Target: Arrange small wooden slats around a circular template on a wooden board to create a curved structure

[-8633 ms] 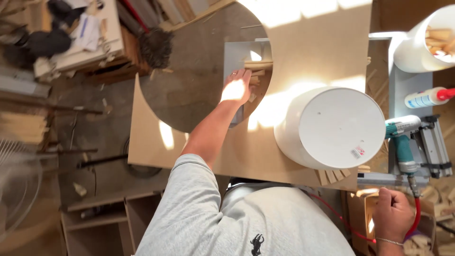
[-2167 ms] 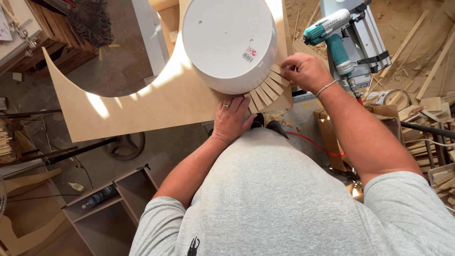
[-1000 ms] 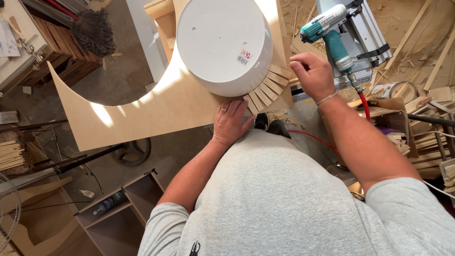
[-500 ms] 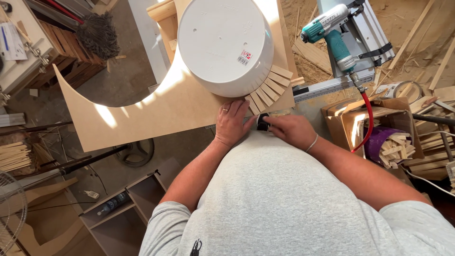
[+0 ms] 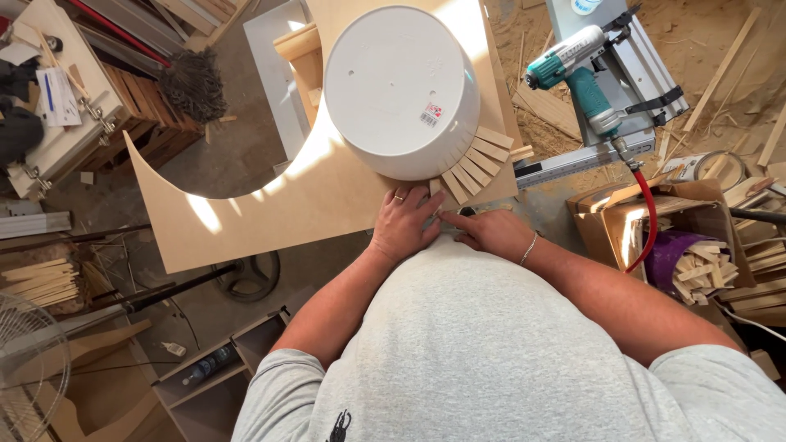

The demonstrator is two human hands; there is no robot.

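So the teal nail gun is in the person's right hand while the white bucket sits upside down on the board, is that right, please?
Not quite: the teal nail gun lies by itself on the bench, as the head view shows. The right hand rests at the board's near edge beside the left hand. The white bucket does sit upside down on the board.

White bucket: smooth matt plastic. Board: smooth pale wood. Slats: raw wood. Nail gun, right: teal plastic, metal.
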